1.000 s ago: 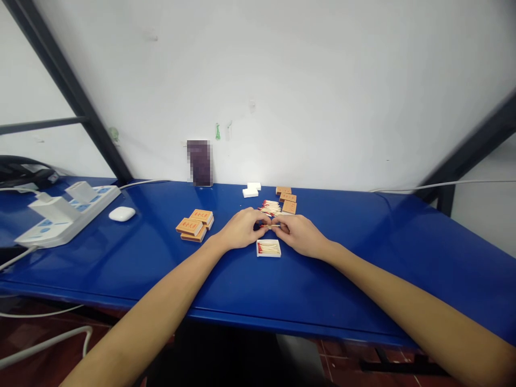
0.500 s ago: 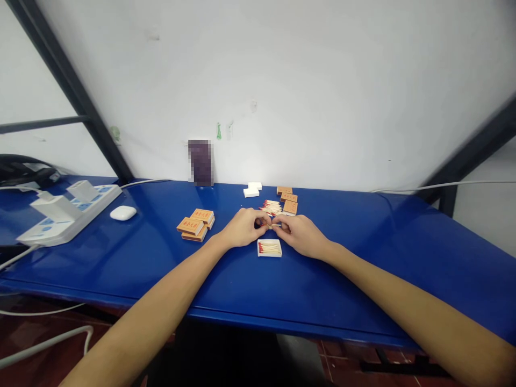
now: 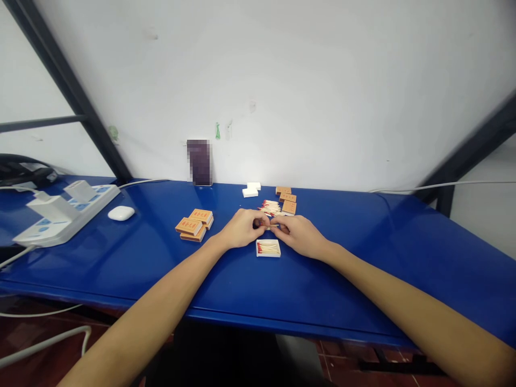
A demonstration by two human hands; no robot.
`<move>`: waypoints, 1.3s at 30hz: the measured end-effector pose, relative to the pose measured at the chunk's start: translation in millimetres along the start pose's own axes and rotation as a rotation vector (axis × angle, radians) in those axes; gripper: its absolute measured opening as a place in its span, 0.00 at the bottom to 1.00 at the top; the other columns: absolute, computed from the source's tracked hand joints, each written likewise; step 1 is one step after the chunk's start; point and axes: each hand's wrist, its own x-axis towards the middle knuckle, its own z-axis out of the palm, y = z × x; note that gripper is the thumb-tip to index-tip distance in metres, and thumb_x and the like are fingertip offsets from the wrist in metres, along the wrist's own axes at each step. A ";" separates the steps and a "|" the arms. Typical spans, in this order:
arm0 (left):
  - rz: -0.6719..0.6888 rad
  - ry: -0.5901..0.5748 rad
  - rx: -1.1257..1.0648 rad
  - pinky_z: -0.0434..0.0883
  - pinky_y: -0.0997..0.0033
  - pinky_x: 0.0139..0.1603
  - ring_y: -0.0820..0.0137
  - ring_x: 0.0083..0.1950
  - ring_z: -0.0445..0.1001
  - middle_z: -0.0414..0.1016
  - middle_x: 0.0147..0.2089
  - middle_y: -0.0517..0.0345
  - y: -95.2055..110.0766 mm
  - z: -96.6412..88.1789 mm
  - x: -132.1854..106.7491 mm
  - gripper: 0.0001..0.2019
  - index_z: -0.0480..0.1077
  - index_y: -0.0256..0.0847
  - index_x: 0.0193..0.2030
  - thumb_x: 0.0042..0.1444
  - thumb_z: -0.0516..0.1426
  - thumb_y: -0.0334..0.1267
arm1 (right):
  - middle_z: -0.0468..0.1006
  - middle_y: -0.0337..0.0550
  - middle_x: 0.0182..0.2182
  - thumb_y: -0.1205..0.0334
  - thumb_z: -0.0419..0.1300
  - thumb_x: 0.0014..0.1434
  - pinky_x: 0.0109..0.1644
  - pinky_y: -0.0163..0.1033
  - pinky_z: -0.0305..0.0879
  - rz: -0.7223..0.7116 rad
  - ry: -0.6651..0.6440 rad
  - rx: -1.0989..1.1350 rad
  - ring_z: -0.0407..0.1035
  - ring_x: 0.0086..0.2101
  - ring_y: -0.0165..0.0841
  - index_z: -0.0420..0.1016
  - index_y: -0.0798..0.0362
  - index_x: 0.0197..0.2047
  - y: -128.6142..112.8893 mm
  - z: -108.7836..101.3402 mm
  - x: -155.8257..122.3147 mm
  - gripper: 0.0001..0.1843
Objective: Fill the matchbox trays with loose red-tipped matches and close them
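Note:
My left hand [image 3: 246,228] and my right hand [image 3: 297,234] meet over the blue table, fingertips pinched together. Between them they hold pale matches [image 3: 269,227], mostly hidden by the fingers, so I cannot tell how many. Just in front of the hands lies a white matchbox tray [image 3: 268,255] with red-headed matches [image 3: 271,247] inside, heads to the left. Behind the fingertips is a loose pile of matches [image 3: 271,207] on the table. Orange matchbox sleeves [image 3: 289,207] lie right of that pile.
Several orange matchboxes [image 3: 188,226] are stacked to the left. White matchbox trays [image 3: 250,192] lie near the wall, where a dark pixelated rectangle [image 3: 200,162] stands. Further left are a white earphone case [image 3: 121,213] and a power strip [image 3: 68,228] with plugs and cables.
Both hands stay together with the matches between the fingertips, which have shifted only slightly. The whole view has moved a little; the things on the table lie as before.

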 end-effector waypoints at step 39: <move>-0.064 -0.027 -0.128 0.69 0.75 0.36 0.75 0.31 0.71 0.73 0.31 0.62 -8.2 2.2 0.7 0.09 0.74 0.39 0.43 0.54 0.60 0.34 | 0.66 0.35 0.21 0.60 0.51 0.67 0.31 0.34 0.47 0.009 -0.013 -0.033 0.58 0.23 0.28 0.74 0.53 0.41 0.1 -0.1 -1.1 0.11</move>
